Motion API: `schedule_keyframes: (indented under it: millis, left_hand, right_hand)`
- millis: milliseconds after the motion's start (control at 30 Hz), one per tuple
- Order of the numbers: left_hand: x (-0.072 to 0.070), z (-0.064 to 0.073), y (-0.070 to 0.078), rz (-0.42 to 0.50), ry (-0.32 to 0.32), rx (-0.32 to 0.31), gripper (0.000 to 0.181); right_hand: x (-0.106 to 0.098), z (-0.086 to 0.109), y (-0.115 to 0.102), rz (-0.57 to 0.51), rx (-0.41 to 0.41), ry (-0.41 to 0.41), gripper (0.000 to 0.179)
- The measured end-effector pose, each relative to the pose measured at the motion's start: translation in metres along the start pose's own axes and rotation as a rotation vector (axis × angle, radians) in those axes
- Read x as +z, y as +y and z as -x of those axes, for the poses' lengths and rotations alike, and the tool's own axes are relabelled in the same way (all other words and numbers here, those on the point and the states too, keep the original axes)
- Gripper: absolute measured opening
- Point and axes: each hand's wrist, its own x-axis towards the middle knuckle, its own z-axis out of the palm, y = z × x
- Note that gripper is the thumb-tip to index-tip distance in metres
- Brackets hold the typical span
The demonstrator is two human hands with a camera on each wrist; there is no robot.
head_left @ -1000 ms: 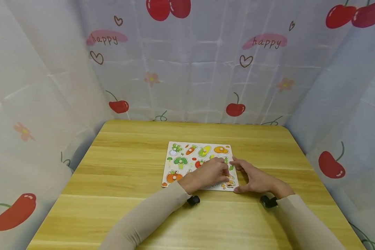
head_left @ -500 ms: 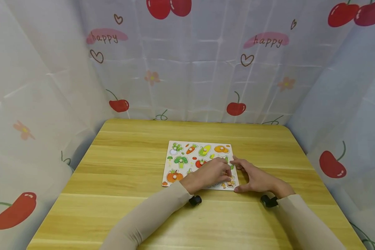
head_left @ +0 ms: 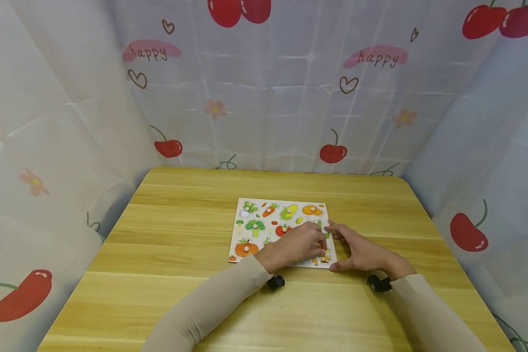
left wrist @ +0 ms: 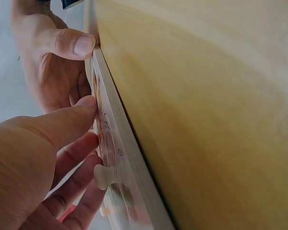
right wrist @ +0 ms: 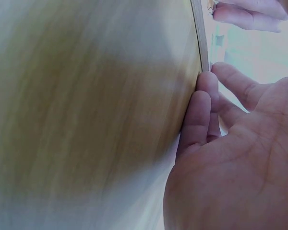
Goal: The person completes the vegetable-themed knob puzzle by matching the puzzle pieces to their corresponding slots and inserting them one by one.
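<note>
A white knob puzzle board (head_left: 261, 248) with vegetable pictures lies flat on the table. My left hand (head_left: 297, 243) reaches across its near right part, thumb and fingertips bent down at the mushroom puzzle piece (head_left: 325, 258). In the left wrist view, thumb and index finger meet the board's face close together, and a pale knob (left wrist: 104, 176) stands beside the other fingers. My right hand (head_left: 363, 250) holds the board's right edge, thumb at the near corner and fingertips farther up that side. The left hand hides several pieces under it.
The wooden table (head_left: 180, 234) extends around the board on all sides. Pale curtains (head_left: 268, 98) with cherry prints hang behind it and at both sides. A small black wrist device (head_left: 275, 282) sits at the left cuff, another black wrist device (head_left: 379, 283) at the right.
The left fingers have shifted very slightly at the mushroom puzzle piece. The right hand keeps its place at the board's edge.
</note>
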Motion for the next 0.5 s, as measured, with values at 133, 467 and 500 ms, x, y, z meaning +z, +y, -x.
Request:
schedule_keyframes:
  millis: [133, 467, 500]
  left_hand:
    - [0.0, 0.0001, 0.0012, -0.014, -0.005, 0.001, 0.01]
    - [0.0006, 0.0009, -0.0003, -0.03, -0.003, 0.008, 0.01]
    - [0.0002, 0.0014, -0.0008, -0.023, -0.004, 0.009, 0.01]
  right_hand:
    - [0.0002, 0.0002, -0.0005, 0.0, 0.006, -0.003, 0.11]
    - [0.0009, -0.0012, 0.0019, 0.014, 0.0, 0.004, 0.11]
    - [0.0011, -0.0017, 0.002, 0.017, 0.004, 0.003, 0.111]
